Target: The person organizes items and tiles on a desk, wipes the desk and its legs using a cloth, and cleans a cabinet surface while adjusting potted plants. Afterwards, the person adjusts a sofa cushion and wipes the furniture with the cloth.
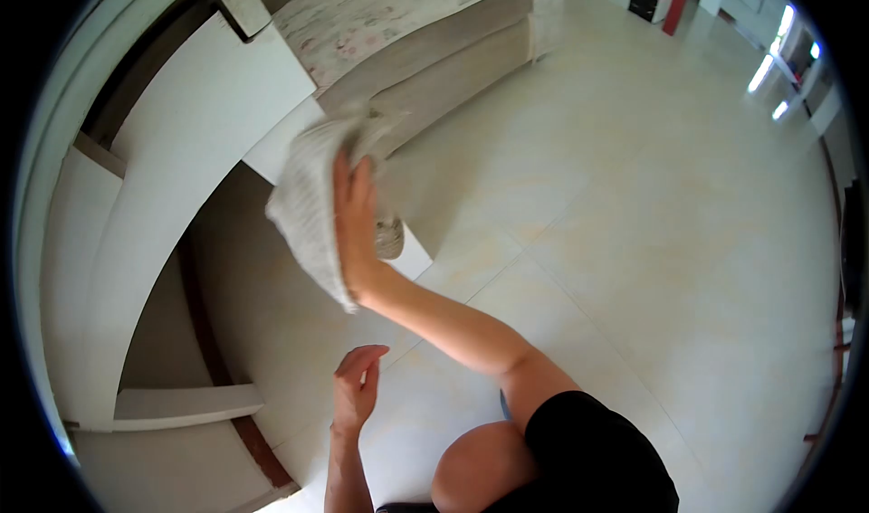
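A pale grey-white cloth (308, 196) is bunched against the palm and fingers of my right hand (355, 219), and part of it is blurred. This hand holds the cloth up beside the corner of a white furniture panel (281, 137). Some of the cloth hangs past the wrist, and its far folds are hidden behind the fingers. Lower down, my left hand (356, 382) is raised over the floor with its fingers loosely bent and a gap by the thumb. Nothing shows in it.
White shelving with open compartments (163, 332) runs along the left. Behind the cloth stands a sofa or bed with a floral cover (389, 15). A white block-like corner (412, 255) sticks out below the cloth. Pale tiled floor (588, 242) spreads to the right. My bent knee (484, 468) is below.
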Demonstrator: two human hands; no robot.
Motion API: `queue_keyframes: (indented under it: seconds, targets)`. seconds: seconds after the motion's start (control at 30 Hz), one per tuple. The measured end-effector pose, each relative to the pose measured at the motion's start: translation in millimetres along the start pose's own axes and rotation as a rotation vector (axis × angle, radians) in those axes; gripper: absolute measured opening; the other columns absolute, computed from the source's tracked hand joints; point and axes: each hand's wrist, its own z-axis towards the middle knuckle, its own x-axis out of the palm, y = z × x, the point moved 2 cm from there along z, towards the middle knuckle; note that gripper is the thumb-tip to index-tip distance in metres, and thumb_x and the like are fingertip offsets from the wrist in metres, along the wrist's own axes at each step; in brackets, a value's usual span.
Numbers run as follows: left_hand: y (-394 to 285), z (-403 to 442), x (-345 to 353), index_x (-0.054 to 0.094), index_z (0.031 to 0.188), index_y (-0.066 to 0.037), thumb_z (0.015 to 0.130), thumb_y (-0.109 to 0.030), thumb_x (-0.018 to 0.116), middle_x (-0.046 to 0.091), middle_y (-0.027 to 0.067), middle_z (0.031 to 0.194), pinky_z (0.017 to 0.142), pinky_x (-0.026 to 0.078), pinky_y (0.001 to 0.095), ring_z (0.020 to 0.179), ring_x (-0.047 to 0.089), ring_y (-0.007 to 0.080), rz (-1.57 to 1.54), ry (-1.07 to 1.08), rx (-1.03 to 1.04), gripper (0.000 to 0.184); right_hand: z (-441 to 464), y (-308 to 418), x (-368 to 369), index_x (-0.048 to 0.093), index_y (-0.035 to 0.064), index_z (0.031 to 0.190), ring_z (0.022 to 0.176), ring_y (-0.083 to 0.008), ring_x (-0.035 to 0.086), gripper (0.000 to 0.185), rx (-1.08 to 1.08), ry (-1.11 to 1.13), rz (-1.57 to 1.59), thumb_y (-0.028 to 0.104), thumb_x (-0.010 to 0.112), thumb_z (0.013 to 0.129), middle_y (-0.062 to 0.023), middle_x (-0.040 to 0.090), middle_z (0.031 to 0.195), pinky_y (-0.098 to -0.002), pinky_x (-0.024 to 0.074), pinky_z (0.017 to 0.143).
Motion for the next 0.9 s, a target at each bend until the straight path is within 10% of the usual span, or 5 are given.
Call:
queue_keyframes:
  seconds: [0.23, 0.43, 0.73, 0.9]
  targets:
    - [3, -9, -8, 0.067, 0.099, 0.002, 0.088, 0.006, 0.053, 0.068, 0.0142, 0.096, 0.077, 0.051, 0.0313, 0.086, 0.065, 0.025, -0.099, -0.043, -0.085, 0.018, -148, -106, 57, 0.068, 0.0271, 0.11, 0.117, -0.0193, 0.04, 0.03, -0.559, 0.043, -0.161, 0.019, 0.062, 0.081, -0.001, 0.049, 0.134, -0.0461, 0.0356, 0.085]
    - [24, -19, -15, 0.067, 0.1, 0.001, 0.088, 0.006, 0.052, 0.068, 0.0133, 0.094, 0.076, 0.051, 0.031, 0.084, 0.065, 0.0235, -0.107, -0.102, -0.079, 0.019, -210, -191, 13, 0.069, 0.0179, 0.105, 0.119, -0.0222, 0.039, 0.027, -0.692, 0.728, -0.452, 0.017, 0.065, 0.079, 0.0029, 0.052, 0.128, -0.0419, 0.0401, 0.091]
    - [30, -31, -25, 0.067, 0.1, 0.002, 0.089, 0.005, 0.052, 0.068, 0.0125, 0.094, 0.074, 0.051, 0.0304, 0.083, 0.065, 0.0214, -0.136, -0.154, -0.119, 0.019, -41, -20, -23, 0.071, 0.0105, 0.083, 0.112, -0.0258, 0.044, 0.018, -0.979, 0.36, -0.299, 0.022, 0.067, 0.07, 0.0003, 0.06, 0.113, -0.0378, 0.0401, 0.093]
    - [17, -21, -19, 0.067, 0.1, 0.001, 0.089, 0.005, 0.052, 0.068, 0.0129, 0.094, 0.077, 0.051, 0.0313, 0.085, 0.065, 0.022, -0.21, -0.178, -0.102, 0.018, 27, 45, -22, 0.074, 0.0075, 0.093, 0.121, -0.0294, 0.043, 0.023, -1.028, 0.751, -0.769, 0.02, 0.062, 0.078, -0.0052, 0.066, 0.109, -0.0414, 0.0318, 0.108]
